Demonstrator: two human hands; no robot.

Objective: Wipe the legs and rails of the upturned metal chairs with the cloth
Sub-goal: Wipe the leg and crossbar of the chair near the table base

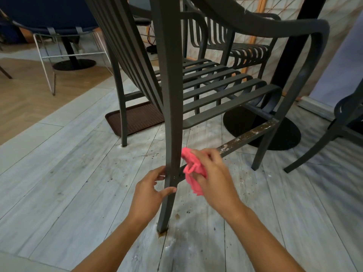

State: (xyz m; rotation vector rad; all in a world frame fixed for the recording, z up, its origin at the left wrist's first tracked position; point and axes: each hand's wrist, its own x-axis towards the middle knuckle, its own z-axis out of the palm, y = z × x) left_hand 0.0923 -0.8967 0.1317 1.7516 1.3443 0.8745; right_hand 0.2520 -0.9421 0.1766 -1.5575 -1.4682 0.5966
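Head view: the left hand (pixel 149 190) is gripping the chair leg (pixel 172 118); the right hand (pixel 211 173) is clutching the pink cloth (pixel 191 161) against the rail (pixel 249 137).

Soft, even daylight; edges bend with wide-angle distortion; focus mostly sharp.

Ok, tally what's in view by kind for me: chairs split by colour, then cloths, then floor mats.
Dark grey metal chairs: 3, with one behind and one cut off at the right edge
Navy chair: 1
Pink cloth: 1
Brown floor mat: 1
Total: 6
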